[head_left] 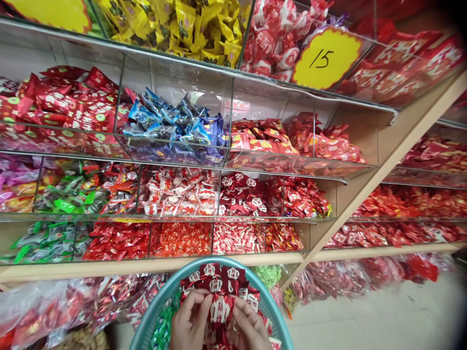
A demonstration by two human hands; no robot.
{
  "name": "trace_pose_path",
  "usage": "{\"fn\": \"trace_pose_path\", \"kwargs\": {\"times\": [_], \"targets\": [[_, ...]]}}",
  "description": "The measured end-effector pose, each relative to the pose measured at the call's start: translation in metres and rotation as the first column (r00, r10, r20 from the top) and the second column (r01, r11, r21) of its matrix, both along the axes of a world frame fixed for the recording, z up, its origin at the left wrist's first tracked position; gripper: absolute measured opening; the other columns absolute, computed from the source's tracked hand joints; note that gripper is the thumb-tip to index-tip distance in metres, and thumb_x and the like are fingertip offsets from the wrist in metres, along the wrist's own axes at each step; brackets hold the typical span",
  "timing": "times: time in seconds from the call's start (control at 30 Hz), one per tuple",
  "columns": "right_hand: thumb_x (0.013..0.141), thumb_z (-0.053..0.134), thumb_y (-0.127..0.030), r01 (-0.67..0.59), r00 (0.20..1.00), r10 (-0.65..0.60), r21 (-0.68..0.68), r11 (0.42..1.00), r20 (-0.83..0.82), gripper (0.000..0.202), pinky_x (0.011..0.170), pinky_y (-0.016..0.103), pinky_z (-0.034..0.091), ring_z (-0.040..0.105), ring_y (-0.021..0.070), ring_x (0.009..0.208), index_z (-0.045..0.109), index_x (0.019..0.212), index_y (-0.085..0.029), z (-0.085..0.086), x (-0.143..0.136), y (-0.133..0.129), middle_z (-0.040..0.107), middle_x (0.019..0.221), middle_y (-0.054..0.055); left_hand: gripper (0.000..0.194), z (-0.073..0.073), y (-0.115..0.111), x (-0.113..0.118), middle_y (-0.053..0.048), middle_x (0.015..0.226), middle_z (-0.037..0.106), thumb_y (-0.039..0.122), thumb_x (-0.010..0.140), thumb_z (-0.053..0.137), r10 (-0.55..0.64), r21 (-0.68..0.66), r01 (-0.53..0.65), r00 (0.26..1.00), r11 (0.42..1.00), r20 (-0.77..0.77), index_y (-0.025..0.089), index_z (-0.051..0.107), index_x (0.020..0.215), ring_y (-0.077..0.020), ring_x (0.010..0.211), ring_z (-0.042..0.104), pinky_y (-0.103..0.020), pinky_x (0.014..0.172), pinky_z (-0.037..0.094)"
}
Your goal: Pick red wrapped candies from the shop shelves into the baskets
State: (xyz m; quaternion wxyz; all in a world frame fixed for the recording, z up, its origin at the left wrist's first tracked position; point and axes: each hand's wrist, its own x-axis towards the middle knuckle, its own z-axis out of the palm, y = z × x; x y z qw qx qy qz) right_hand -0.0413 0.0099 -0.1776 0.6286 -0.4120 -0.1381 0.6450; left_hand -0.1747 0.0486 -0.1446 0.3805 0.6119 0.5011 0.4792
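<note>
We are pinching a dark red candy packet (221, 309) with white print between both hands: our left hand (191, 318) is gripping its left edge with thumb and fingers, our right hand (251, 324) is doing likewise on the right edge. We are holding it over a teal plastic basket (283, 328), where similar dark red packets are lying beneath and beyond it and green-wrapped candies (164, 324) are filling the left side. Past the rim, we are facing tiered, clear-fronted shelves; matching packets (241, 194) are occupying one compartment, with red-and-white wrapped candies (182, 192) just to its left. Higher up, blue-wrapped candies (168, 116) are showing, and a yellow price tag (327, 58) is reading 15. Below, bagged candies (339, 282) are sitting beside the tiled floor (361, 321).
</note>
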Motion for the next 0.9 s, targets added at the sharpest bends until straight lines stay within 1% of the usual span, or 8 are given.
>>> {"fn": "trace_pose_path", "kwargs": {"times": [0.1, 0.23, 0.33, 0.43, 0.53, 0.63, 0.73, 0.9], "targets": [[0.055, 0.078, -0.037, 0.011, 0.999, -0.011, 0.007, 1.000, -0.031, 0.035, 0.050, 0.020, 0.040, 0.051, 0.0090, 0.053, 0.063, 0.081, -0.019, -0.005, -0.002, -0.004, 0.057, 0.061, -0.001, 0.028, -0.003, 0.000, 0.000, -0.003, 0.075, 0.064, 0.044, 0.077, 0.052, -0.003, -0.041, 0.003, 1.000, 0.999, 0.003, 0.019, 0.057, 0.065, -0.0149, 0.069, 0.060, -0.021, 0.066, 0.049], [0.055, 0.078, -0.039, 0.063, 0.998, -0.064, 0.050, 0.997, 0.024, 0.033, 0.046, 0.018, 0.035, 0.047, 0.0068, 0.047, 0.061, 0.074, -0.018, -0.015, -0.001, -0.004, 0.057, 0.059, -0.001, 0.029, -0.001, -0.001, 0.003, -0.004, 0.076, 0.064, 0.044, 0.077, 0.052, -0.026, -0.060, 0.028, 0.999, 0.998, 0.029, 0.018, 0.057, 0.066, -0.0151, 0.071, 0.059, -0.021, 0.068, 0.049], [0.055, 0.077, -0.042, 0.120, 0.981, -0.126, 0.052, 0.991, 0.145, 0.035, 0.046, 0.018, 0.035, 0.045, 0.0059, 0.045, 0.060, 0.072, -0.016, -0.019, 0.003, -0.003, 0.057, 0.059, 0.000, 0.028, 0.003, -0.004, 0.006, -0.005, 0.082, 0.064, 0.044, 0.076, 0.053, -0.053, -0.042, 0.055, 0.997, 0.998, 0.059, 0.018, 0.057, 0.065, -0.0152, 0.073, 0.060, -0.020, 0.068, 0.049], [0.054, 0.076, -0.045, 0.167, 0.942, -0.182, 0.075, 0.983, 0.283, 0.038, 0.048, 0.021, 0.038, 0.046, 0.0082, 0.048, 0.059, 0.070, -0.015, -0.019, 0.009, -0.002, 0.056, 0.059, 0.000, 0.029, 0.005, -0.008, 0.011, -0.005, 0.083, 0.064, 0.043, 0.075, 0.054, -0.019, 0.001, 0.019, 0.996, 1.000, 0.084, 0.018, 0.056, 0.061, -0.0143, 0.073, 0.060, -0.018, 0.066, 0.048], [0.052, 0.075, -0.049, 0.165, 0.921, -0.186, 0.088, 0.982, 0.341, 0.042, 0.049, 0.024, 0.041, 0.048, 0.0108, 0.052, 0.059, 0.070, -0.014, -0.018, 0.015, -0.003, 0.055, 0.058, 0.001, 0.030, 0.002, -0.009, 0.013, -0.005, 0.082, 0.064, 0.044, 0.075, 0.055, 0.019, -0.003, -0.019, 0.992, 1.000, 0.125, 0.018, 0.056, 0.060, -0.0135, 0.072, 0.060, -0.017, 0.065, 0.048], [0.053, 0.075, -0.049, 0.125, 0.921, -0.145, 0.078, 0.989, 0.361, 0.041, 0.050, 0.024, 0.041, 0.047, 0.0108, 0.052, 0.059, 0.070, -0.015, -0.017, 0.016, -0.007, 0.053, 0.058, 0.000, 0.031, -0.005, -0.009, 0.011, -0.001, 0.070, 0.060, 0.047, 0.073, 0.056, -0.031, -0.102, 0.044, 0.993, 0.994, 0.117, 0.018, 0.055, 0.062, -0.0122, 0.064, 0.057, -0.017, 0.059, 0.048], [0.056, 0.074, -0.047, 0.113, 0.915, -0.134, 0.077, 0.991, 0.380, 0.039, 0.052, 0.023, 0.039, 0.049, 0.0112, 0.055, 0.060, 0.073, -0.015, -0.015, 0.009, -0.014, 0.055, 0.060, 0.000, 0.036, -0.017, -0.013, 0.004, 0.004, 0.055, 0.049, 0.053, 0.070, 0.056, -0.068, -0.264, 0.105, 0.987, 0.959, 0.146, 0.018, 0.049, 0.061, -0.0100, 0.052, 0.050, -0.017, 0.047, 0.047], [0.064, 0.071, -0.040, 0.030, 0.901, -0.070, 0.101, 0.994, 0.429, 0.051, 0.055, 0.022, 0.037, 0.047, 0.0111, 0.058, 0.053, 0.107, -0.018, -0.004, 0.001, -0.020, 0.055, 0.063, -0.002, 0.036, -0.028, -0.012, -0.019, 0.005, 0.056, 0.048, 0.051, 0.065, 0.062, 0.058, -0.375, 0.031, 0.973, 0.926, 0.223, 0.018, 0.049, 0.063, -0.0100, 0.053, 0.049, -0.019, 0.048, 0.049]]}}
